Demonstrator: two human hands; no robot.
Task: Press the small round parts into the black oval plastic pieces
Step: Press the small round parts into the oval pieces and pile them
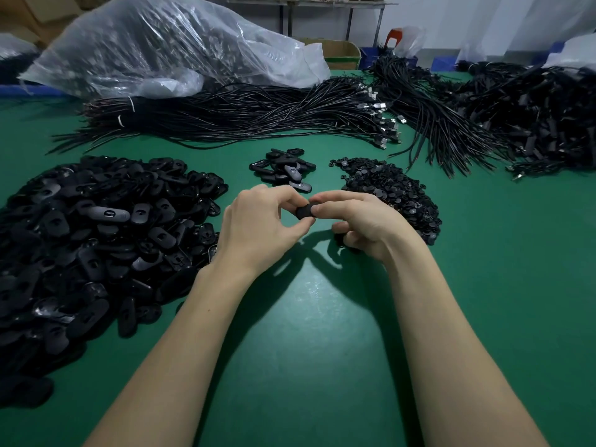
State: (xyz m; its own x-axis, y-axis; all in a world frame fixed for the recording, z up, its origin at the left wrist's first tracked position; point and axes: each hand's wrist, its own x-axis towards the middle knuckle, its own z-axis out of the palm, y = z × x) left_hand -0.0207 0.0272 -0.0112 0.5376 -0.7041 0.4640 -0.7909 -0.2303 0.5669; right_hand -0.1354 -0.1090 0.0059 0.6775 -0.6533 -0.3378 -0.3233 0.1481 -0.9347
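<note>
Oval-piece heap [96, 240] – beside left hand | round-part heap [393, 191] – behind right hand | left hand [261, 227] and right hand [364, 221] both pinch one black oval piece [306, 210] between them | risk: part hidden by fingertips; off-centre pressure may seat it crooked.

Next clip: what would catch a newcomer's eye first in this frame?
Dead centre, the left hand and right hand pinch one black oval piece above the green table. A big heap of black oval pieces fills the left side, with a smaller heap of small round parts on the right. Behind lie bundled black cables and a clear plastic bag.
</note>
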